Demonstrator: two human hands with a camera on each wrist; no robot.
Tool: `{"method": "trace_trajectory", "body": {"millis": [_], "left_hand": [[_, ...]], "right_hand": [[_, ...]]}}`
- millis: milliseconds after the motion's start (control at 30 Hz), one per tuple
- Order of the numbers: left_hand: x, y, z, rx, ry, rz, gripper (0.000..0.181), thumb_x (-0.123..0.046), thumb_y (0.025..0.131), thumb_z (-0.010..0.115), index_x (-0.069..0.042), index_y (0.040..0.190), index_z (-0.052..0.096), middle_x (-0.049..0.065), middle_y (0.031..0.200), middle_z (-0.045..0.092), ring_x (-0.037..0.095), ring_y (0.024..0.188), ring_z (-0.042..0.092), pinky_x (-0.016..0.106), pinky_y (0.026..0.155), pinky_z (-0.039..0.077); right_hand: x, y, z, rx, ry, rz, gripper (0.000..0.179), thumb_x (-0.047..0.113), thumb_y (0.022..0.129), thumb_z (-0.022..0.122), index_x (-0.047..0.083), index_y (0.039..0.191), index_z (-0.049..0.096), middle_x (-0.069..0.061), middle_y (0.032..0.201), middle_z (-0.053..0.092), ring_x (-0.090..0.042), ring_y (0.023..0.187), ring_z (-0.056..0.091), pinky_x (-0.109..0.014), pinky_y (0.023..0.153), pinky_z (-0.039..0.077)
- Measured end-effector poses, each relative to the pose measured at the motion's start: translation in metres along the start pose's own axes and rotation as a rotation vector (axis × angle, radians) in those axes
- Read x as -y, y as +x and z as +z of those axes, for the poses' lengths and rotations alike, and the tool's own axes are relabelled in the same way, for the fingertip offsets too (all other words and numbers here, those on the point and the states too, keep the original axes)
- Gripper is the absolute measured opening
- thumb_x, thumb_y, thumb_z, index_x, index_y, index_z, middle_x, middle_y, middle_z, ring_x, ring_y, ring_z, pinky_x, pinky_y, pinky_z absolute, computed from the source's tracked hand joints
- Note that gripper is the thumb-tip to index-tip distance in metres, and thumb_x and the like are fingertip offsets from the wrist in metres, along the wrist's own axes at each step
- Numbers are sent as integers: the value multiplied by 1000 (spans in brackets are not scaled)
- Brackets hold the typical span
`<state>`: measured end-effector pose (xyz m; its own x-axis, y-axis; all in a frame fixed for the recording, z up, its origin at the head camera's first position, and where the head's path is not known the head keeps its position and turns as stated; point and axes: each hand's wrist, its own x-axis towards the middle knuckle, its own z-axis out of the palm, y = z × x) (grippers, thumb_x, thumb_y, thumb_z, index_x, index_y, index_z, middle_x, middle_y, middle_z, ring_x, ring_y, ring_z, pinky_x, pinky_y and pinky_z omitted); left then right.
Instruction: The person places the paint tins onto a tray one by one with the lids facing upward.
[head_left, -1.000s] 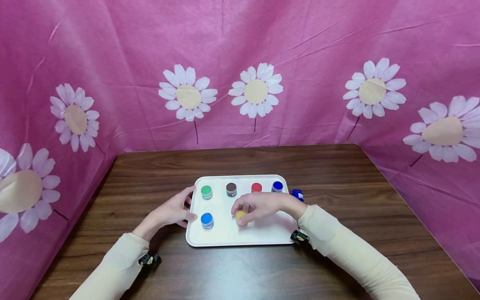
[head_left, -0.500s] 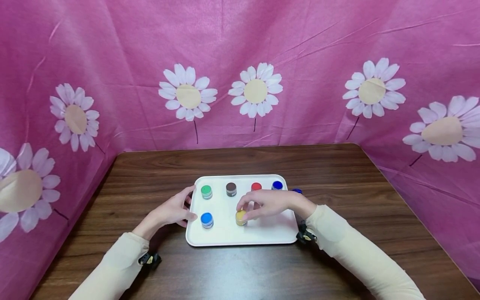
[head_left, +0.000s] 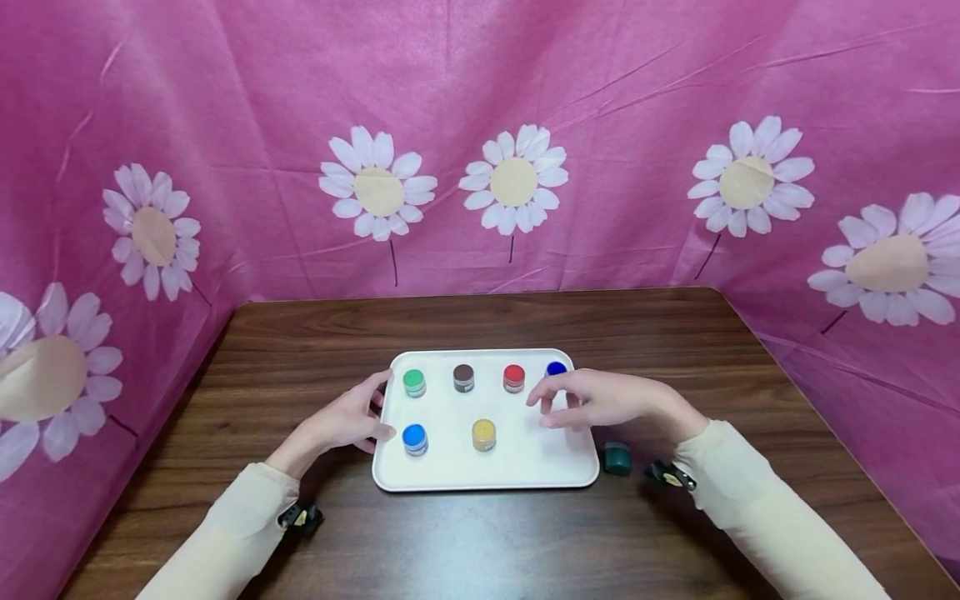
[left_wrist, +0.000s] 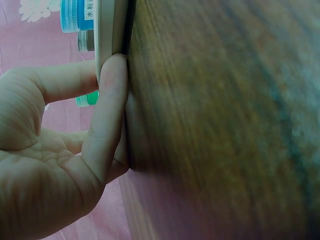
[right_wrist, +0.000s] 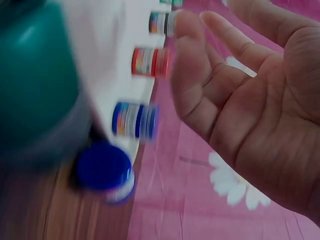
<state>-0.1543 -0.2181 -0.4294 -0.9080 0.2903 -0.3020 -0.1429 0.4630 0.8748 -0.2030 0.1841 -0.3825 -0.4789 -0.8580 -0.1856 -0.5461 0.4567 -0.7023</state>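
Note:
My left hand (head_left: 347, 421) holds the left edge of a white tray (head_left: 450, 468), its fingertips against the rim in the left wrist view. Over the tray's right part hovers my right hand (head_left: 600, 400), fingers loosely bent around nothing. A yellow paint jar (head_left: 483, 435) stands in the front row, right of a light blue paint jar (head_left: 415, 439). Along the back stand green (head_left: 414, 382), brown (head_left: 463, 377) and red paint jars (head_left: 513, 378). A dark blue paint jar (head_left: 556, 368) at the back right is partly covered by my right hand.
On the wooden table (head_left: 480, 550), a dark green jar (head_left: 617, 458) sits just right of the tray. Another dark blue jar (right_wrist: 105, 167) is beside the tray in the right wrist view. A pink flowered cloth (head_left: 600, 100) hangs behind the table.
My right hand has let go of the yellow paint jar and moved right, uncovering the red jar and the dark green jar. The left hand stays at the tray's edge.

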Motion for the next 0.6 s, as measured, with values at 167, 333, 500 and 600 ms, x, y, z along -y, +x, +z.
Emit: {"method": "trace_trajectory", "body": {"millis": [167, 333, 500, 600], "left_hand": [[-1, -1, 1, 4, -1, 5, 96, 11, 81, 74, -1, 159, 18, 26, 114, 41, 27, 85, 63, 46, 60, 63], [-1, -1, 0, 6, 6, 7, 96, 11, 82, 74, -1, 158, 18, 27, 114, 41, 27, 86, 63, 45, 61, 63], [-1, -1, -1, -1, 19, -10, 96, 10, 82, 74, -2, 159, 18, 26, 116, 41, 27, 86, 62, 45, 61, 63], [-1, 0, -1, -1, 20, -16, 96, 10, 83, 74, -3, 159, 17, 26, 116, 41, 28, 87, 62, 45, 61, 63]], "right_hand": [[-11, -27, -3, -18, 24, 28, 39, 32, 99, 68, 11, 131, 61, -2, 109, 64, -17, 68, 63, -28, 59, 55], [-27, -47, -1, 19, 43, 23, 43, 29, 91, 77, 9, 127, 62, -8, 108, 61, -9, 71, 54, -23, 63, 50], [-42, -62, 6, 68, 122, 49, 48, 26, 86, 82, 12, 127, 61, -11, 112, 56, -11, 74, 57, -26, 65, 52], [-49, -68, 10, 79, 150, 48, 47, 26, 86, 83, 14, 126, 60, -8, 113, 58, -14, 80, 62, -29, 71, 56]]}}
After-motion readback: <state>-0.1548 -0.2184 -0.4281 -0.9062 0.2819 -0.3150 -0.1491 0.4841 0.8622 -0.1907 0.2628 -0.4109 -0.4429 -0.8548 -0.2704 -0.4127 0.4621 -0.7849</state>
